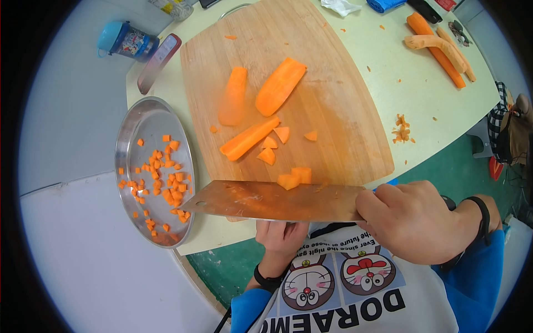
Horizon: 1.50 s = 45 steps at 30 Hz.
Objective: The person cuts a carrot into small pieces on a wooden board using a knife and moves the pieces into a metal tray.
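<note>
My right hand (413, 222) is closed around the handle of a wide cleaver (272, 201). The blade lies sideways over the near end of the wooden cutting board (338, 133), smeared orange. Two carrot chunks (294, 177) overlap its far edge. Behind the blade is my left hand (282, 238), its fingertips hidden. Farther up the board lie a carrot stick (250, 139), two halved carrot lengths (280, 86), one partly blurred, and several small wedges (267, 155). Left of the board, a round steel tray (127, 119) holds many diced carrot cubes (172, 194).
At the far right lie an orange carrot (448, 65) and paler roots (436, 43), with peel scraps (401, 132) nearer. A phone (159, 64) and a blue-lidded bottle (127, 41) are at upper left. White tissue (340, 6) sits at the table's far edge.
</note>
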Tool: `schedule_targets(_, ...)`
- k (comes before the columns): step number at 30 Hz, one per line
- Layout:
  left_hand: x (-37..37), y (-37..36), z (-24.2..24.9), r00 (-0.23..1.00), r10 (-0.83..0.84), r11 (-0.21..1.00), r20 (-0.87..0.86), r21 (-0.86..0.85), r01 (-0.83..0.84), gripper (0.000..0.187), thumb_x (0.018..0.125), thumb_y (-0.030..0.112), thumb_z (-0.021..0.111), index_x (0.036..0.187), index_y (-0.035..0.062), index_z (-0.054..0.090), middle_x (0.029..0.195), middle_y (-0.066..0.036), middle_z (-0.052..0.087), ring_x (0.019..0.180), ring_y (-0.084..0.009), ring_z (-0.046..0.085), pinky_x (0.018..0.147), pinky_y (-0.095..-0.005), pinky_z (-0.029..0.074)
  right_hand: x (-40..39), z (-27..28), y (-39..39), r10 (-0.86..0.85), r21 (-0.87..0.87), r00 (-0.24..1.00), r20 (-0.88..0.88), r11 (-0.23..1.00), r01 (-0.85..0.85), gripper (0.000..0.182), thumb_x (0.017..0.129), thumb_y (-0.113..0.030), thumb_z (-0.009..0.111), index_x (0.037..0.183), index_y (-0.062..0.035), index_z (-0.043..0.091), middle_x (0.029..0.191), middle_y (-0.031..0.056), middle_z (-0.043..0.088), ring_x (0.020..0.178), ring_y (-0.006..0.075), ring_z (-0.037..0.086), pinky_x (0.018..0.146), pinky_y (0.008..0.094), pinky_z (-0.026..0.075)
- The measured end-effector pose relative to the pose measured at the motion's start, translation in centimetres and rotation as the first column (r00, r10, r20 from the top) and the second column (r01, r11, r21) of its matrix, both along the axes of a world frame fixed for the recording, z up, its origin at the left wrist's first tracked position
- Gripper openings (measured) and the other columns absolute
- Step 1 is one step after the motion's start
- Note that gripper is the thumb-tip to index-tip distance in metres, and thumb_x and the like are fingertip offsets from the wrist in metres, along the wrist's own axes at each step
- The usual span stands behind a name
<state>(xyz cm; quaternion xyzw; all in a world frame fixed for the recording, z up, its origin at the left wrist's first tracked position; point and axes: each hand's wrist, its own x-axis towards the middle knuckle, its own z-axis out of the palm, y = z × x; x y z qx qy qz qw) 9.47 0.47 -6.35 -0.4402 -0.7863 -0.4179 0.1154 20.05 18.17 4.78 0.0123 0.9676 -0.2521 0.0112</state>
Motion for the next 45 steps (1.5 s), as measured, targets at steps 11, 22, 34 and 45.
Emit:
schedule_targets(11,0.10,-0.12,-0.20,0.999,0.007,1.000,0.032,0.015,-0.007,0.027,0.064,-0.001,0.071,0.091,-0.0003,0.067,0.093,-0.014,0.064,0.080,-0.0276,0.061,0.073,-0.0315,0.050,-0.03,0.13,-0.14,0.018,0.001,0.999,0.036,1.000,-0.018,0.015,0.065,-0.006,0.058,0.070,-0.0002,0.045,0.053,0.0102,0.050,0.042,0.0221,0.056,0.034,0.0330,0.042)
schedule_targets(22,0.06,-0.14,-0.30,0.999,-0.009,1.000,0.048,0.021,0.008,0.027,0.064,-0.001,0.071,0.090,0.0000,0.067,0.093,-0.014,0.064,0.080,-0.0278,0.061,0.073,-0.0312,0.049,-0.02,0.25,-0.16,0.018,0.018,0.999,0.028,1.000,-0.019,0.015,0.065,-0.006,0.058,0.070,-0.0004,0.045,0.053,0.0102,0.050,0.042,0.0220,0.056,0.034,0.0326,0.043)
schedule_targets(34,0.01,-0.08,-0.28,0.999,-0.004,1.000,0.047,0.029,0.003,0.026,0.064,0.001,0.073,0.089,-0.0005,0.067,0.092,-0.014,0.064,0.080,-0.0280,0.062,0.074,-0.0318,0.049,0.08,0.28,-0.21,0.021,0.029,0.999,0.043,0.999,-0.022,0.015,0.066,-0.006,0.057,0.070,0.0000,0.045,0.054,0.0107,0.050,0.042,0.0223,0.056,0.034,0.0328,0.043)
schedule_targets(45,-0.11,0.28,-0.26,0.999,-0.002,0.999,0.053,0.049,-0.001,0.027,0.063,0.001,0.074,0.089,-0.0005,0.066,0.089,-0.014,0.064,0.079,-0.0282,0.061,0.073,-0.0319,0.049,-0.05,0.24,-0.18,0.007,0.026,0.997,0.080,1.000,-0.009,0.014,0.066,-0.005,0.057,0.070,-0.0003,0.045,0.053,0.0114,0.051,0.043,0.0239,0.057,0.035,0.0334,0.044)
